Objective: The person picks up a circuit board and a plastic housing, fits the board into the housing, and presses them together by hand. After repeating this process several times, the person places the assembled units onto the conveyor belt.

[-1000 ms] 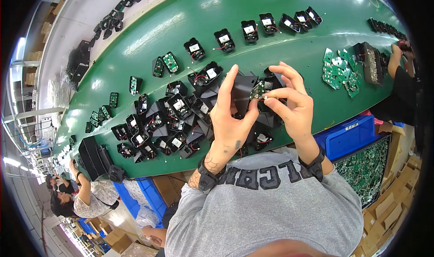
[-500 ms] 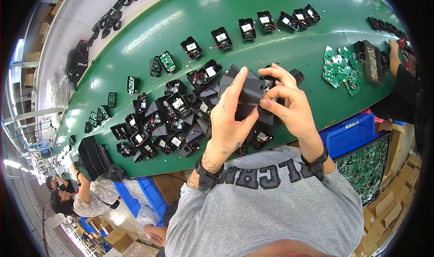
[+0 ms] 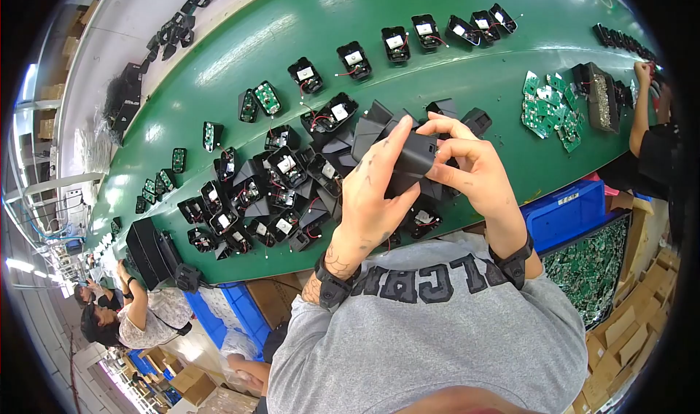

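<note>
A black plastic housing (image 3: 415, 154) is up over the table, its smooth outer side turned toward me. My left hand (image 3: 368, 199) is closed around its left part, thumb below and fingers along the far side. At its right end, my right hand (image 3: 474, 168) has thumb and forefinger pinched against the edge; anything small between them is hidden. Beneath and left of my hands lies a heap of similar housings, many open-side up, such as one housing with a white block and thin wires (image 3: 287, 168).
Open housings (image 3: 355, 60) form a spaced row across the green table (image 3: 292, 38). Loose green circuit boards (image 3: 543, 111) lie right, beside a dark box of small parts (image 3: 602, 104). A blue bin (image 3: 561, 213) stands at the near edge. Other people work left (image 3: 149, 315) and right (image 3: 642, 119).
The housing has turned and tipped in my hands, showing more of its smooth side. My right hand has shifted slightly right. The co-worker's arm at the right has moved.
</note>
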A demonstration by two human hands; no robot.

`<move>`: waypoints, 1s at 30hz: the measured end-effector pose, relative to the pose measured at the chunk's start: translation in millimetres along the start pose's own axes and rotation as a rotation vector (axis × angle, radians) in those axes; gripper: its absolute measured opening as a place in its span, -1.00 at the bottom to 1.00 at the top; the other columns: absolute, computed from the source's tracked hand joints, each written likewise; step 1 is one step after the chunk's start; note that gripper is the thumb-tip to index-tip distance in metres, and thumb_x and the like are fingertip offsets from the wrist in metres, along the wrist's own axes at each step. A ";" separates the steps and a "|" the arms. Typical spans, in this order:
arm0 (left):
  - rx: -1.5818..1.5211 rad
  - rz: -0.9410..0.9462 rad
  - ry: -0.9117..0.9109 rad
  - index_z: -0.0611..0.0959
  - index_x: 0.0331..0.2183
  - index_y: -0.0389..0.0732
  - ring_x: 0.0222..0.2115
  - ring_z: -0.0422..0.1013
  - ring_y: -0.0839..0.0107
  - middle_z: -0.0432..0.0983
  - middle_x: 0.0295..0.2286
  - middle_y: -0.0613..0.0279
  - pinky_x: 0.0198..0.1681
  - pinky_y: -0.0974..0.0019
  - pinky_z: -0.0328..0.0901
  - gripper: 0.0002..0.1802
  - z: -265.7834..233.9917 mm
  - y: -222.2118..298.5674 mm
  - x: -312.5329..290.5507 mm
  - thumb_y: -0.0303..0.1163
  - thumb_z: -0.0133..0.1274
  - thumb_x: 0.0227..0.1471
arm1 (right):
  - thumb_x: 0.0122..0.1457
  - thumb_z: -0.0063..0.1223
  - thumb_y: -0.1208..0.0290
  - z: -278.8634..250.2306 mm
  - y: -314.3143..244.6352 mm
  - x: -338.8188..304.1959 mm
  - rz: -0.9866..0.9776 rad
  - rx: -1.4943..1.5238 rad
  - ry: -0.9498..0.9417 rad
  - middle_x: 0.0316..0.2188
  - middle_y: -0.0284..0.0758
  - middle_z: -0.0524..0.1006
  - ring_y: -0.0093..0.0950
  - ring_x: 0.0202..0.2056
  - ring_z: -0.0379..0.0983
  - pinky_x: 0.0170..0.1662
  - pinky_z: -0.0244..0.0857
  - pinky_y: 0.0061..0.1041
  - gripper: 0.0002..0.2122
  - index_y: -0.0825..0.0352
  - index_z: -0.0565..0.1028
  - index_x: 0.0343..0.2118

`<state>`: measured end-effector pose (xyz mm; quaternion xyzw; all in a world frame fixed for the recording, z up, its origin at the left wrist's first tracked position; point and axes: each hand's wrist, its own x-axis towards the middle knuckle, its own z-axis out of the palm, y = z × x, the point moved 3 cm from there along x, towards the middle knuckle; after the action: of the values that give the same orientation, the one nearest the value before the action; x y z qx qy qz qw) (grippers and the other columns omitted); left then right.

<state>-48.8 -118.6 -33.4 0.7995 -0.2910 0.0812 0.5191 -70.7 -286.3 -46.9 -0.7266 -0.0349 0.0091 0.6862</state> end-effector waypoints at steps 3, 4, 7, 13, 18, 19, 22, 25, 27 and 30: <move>0.095 0.162 0.019 0.37 0.12 -0.23 -0.34 0.50 0.50 0.50 -0.14 0.10 -0.37 0.48 0.39 -0.20 -1.6 2.6 4.1 -0.67 0.18 -0.26 | -0.08 0.24 0.54 1.2 5.0 -1.7 0.019 0.029 0.011 -0.10 -0.32 0.47 -0.24 0.17 0.15 0.19 -0.03 -0.23 -0.95 0.34 0.58 -0.52; 0.094 0.162 0.019 0.37 0.12 -0.23 -0.34 0.50 0.50 0.50 -0.14 0.10 -0.37 0.48 0.39 -0.20 -2.7 3.0 4.6 -0.67 0.18 -0.26 | -0.08 0.24 0.56 1.7 5.9 -2.0 0.031 0.062 0.025 -0.12 -0.31 0.47 -0.27 0.15 0.20 0.16 0.05 -0.28 -0.95 0.36 0.58 -0.52; 0.137 0.179 -0.007 0.37 0.11 -0.24 -0.35 0.49 0.51 0.51 -0.16 0.11 -0.36 0.49 0.39 -0.20 -3.6 4.6 3.3 -0.67 0.17 -0.26 | -0.06 0.22 0.62 5.4 8.4 -5.2 0.135 0.290 0.052 -0.19 -0.29 0.48 -0.39 0.01 0.35 0.02 0.25 -0.45 -0.94 0.39 0.55 -0.50; -0.115 -0.099 -0.001 0.36 0.12 -0.25 -0.32 0.47 0.56 0.53 -0.20 0.15 -0.33 0.50 0.38 -0.21 -0.9 -1.0 -1.5 -0.67 0.15 -0.25 | -0.08 0.21 0.73 9.7 3.2 -7.8 0.161 0.374 0.123 -0.23 -0.32 0.45 -0.55 -0.26 0.45 -0.14 0.39 -0.57 -0.76 0.43 0.47 -0.30; -0.196 -0.205 -0.029 0.33 0.13 -0.25 -0.30 0.47 0.56 0.53 -0.24 0.19 -0.28 0.50 0.37 -0.21 0.4 0.4 -4.2 -0.67 0.12 -0.22 | -0.10 0.22 0.73 7.6 6.1 -9.4 0.189 0.360 0.107 -0.33 -0.35 0.48 -0.55 -0.27 0.46 -0.17 0.41 -0.56 -0.73 0.42 0.47 -0.29; -0.195 -0.205 -0.029 0.33 0.13 -0.25 -0.30 0.47 0.56 0.53 -0.24 0.19 -0.28 0.50 0.37 -0.21 -0.1 1.8 -4.9 -0.67 0.12 -0.22 | -0.10 0.22 0.73 7.2 8.3 -9.8 0.181 0.346 0.086 -0.35 -0.35 0.49 -0.55 -0.27 0.47 -0.18 0.41 -0.57 -0.73 0.42 0.47 -0.29; -0.171 -0.222 -0.046 0.33 0.14 -0.23 -0.31 0.47 0.56 0.53 -0.26 0.20 -0.26 0.50 0.36 -0.22 -1.3 4.9 -5.8 -0.66 0.11 -0.20 | -0.11 0.21 0.74 7.3 9.8 -9.8 0.177 0.347 0.082 -0.38 -0.37 0.49 -0.55 -0.29 0.47 -0.20 0.41 -0.59 -0.74 0.42 0.47 -0.31; -0.086 -0.169 -0.057 0.34 0.14 -0.21 -0.32 0.47 0.57 0.54 -0.27 0.21 -0.27 0.50 0.36 -0.23 -1.9 8.9 -5.6 -0.65 0.11 -0.19 | -0.12 0.19 0.77 5.9 14.2 -12.3 0.211 0.386 0.059 -0.38 -0.37 0.48 -0.56 -0.30 0.47 -0.22 0.41 -0.60 -0.74 0.41 0.47 -0.33; -0.078 -0.203 -0.086 0.33 0.14 -0.18 -0.33 0.47 0.58 0.54 -0.27 0.21 -0.27 0.51 0.36 -0.22 -0.5 10.1 -6.7 -0.65 0.11 -0.19 | -0.10 0.20 0.75 3.7 17.2 -12.0 0.211 0.416 0.048 -0.38 -0.37 0.50 -0.56 -0.30 0.47 -0.20 0.41 -0.58 -0.76 0.42 0.48 -0.33; -0.073 -0.166 -0.113 0.31 0.16 -0.18 -0.32 0.46 0.58 0.53 -0.25 0.21 -0.27 0.50 0.37 -0.19 0.1 10.4 -9.1 -0.65 0.11 -0.19 | -0.12 0.20 0.76 1.8 20.0 -11.9 0.230 0.459 0.013 -0.39 -0.36 0.50 -0.55 -0.31 0.48 -0.21 0.41 -0.58 -0.76 0.42 0.49 -0.34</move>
<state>-62.0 -118.3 -29.2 0.8047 -0.2553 -0.0180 0.5356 -81.9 -286.4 -67.4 -0.5508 0.0552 0.0903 0.8279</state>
